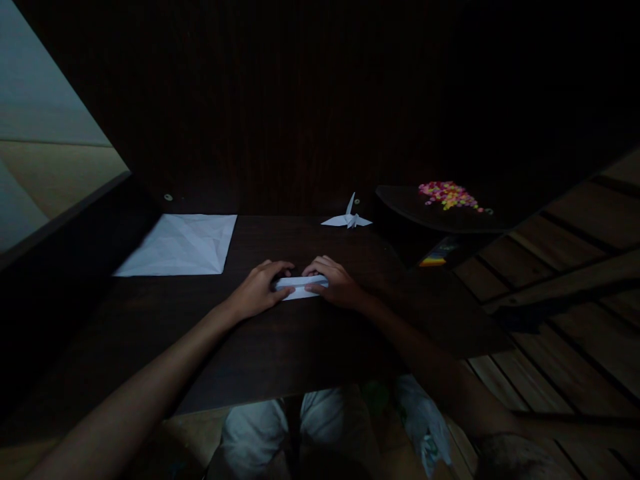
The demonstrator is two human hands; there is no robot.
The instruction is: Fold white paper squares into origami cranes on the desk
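Note:
A narrow folded strip of white paper [300, 291] lies low over the dark tabletop between my hands. My left hand [260, 287] grips its left end, thumb along the front and fingers curled behind. At the opposite end my right hand [334, 281] pinches the paper between thumb and fingers. A crease or fold line runs lengthwise along the strip. Behind my right hand stands a white origami crane [349, 219] with wings spread. To the left, a larger creased white sheet of paper [183, 247] rests flat.
A dark curved shelf [400, 200] at the right carries a pile of small pink and yellow pieces [450, 195]. Dark panels bound the table [240, 360] at the back and left. Below right hang a plastic bag [425, 420] and wooden slats [540, 380].

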